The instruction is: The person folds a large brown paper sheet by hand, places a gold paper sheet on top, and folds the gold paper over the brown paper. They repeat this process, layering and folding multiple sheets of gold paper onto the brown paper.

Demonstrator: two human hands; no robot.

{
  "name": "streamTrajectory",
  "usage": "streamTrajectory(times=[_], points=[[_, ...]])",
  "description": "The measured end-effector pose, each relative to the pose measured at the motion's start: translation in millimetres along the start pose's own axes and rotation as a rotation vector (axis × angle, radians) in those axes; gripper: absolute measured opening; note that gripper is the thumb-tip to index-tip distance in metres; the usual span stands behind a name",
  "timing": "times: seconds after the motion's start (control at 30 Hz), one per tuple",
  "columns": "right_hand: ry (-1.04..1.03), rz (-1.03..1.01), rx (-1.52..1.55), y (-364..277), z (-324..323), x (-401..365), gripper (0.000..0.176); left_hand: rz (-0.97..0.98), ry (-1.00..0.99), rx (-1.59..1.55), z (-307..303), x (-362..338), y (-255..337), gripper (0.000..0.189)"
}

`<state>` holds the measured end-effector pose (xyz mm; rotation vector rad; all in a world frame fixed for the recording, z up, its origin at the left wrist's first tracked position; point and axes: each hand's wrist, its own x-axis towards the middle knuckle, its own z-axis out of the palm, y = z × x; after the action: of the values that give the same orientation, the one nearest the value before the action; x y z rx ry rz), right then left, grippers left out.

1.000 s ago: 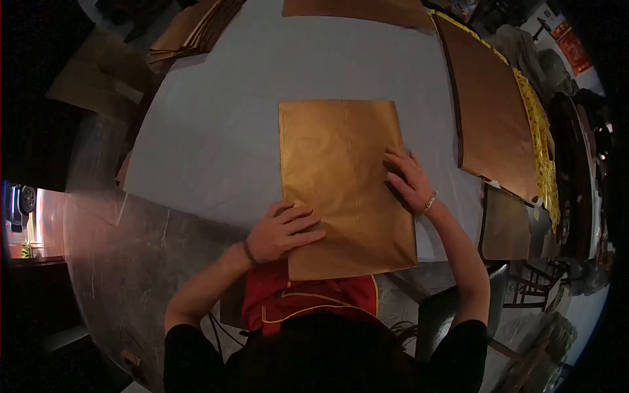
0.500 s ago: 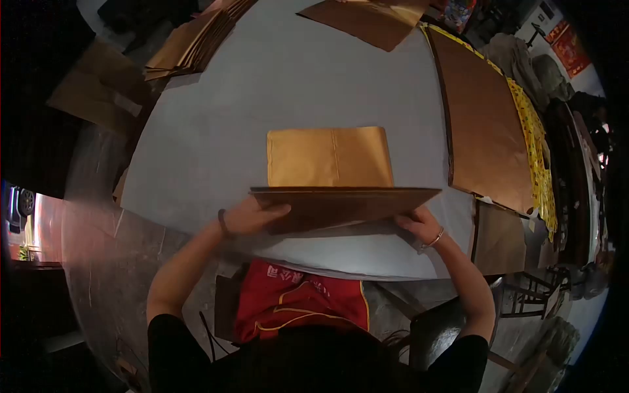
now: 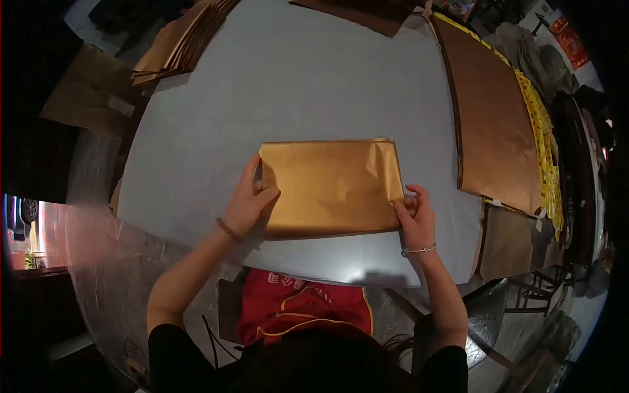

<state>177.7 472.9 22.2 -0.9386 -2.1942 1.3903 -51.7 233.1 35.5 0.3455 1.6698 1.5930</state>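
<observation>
A folded gold-brown sheet [image 3: 331, 190] lies on the grey-white table top [image 3: 314, 85], close to the front edge. My left hand [image 3: 247, 200] grips its left side, thumb on top and fingers at the edge. At the lower right corner, my right hand [image 3: 415, 216] pinches the sheet between thumb and fingers. The upper right part of the sheet has creases, and a thin layer shows behind its top edge.
Stacked folded brown sheets [image 3: 187, 42] sit at the table's upper left. Another brown sheet [image 3: 367, 13] lies at the far edge. At right is a large brown stack [image 3: 491, 111] with yellow wrapping [image 3: 538, 131]. A dark stool [image 3: 468, 321] stands below right.
The raised brown flap has come down over the gold part, so the sheet now lies folded flat. Both hands have moved up slightly with its sides. The far brown sheet has shifted away.
</observation>
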Motion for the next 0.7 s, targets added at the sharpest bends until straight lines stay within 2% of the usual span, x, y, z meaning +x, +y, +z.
streamTrajectory(times=[0.07,0.3,0.43,0.5,0.6,0.67,0.7], points=[[0.006,-0.009,-0.042,1,2,2,0.032,0.095,0.079,0.271,-3,-4,-4,0.073],[0.046,-0.117,-0.163,-2,5,5,0.025,0.223,0.113,0.496,0,-21,-9,0.074],[0.032,-0.065,-0.189,-6,5,4,0.026,0.241,0.123,0.655,4,-33,-6,0.072],[0.027,0.056,0.038,-5,4,2,0.027,0.235,0.135,0.682,5,-36,-9,0.07],[0.01,0.064,0.086,5,-7,-5,0.028,0.23,0.153,0.754,8,-38,-12,0.068],[0.011,0.06,0.174,7,-10,-11,0.028,0.376,0.213,0.824,12,-38,-15,0.069],[0.006,0.06,0.172,5,-12,-13,0.028,0.372,0.216,0.822,13,-37,-17,0.069]])
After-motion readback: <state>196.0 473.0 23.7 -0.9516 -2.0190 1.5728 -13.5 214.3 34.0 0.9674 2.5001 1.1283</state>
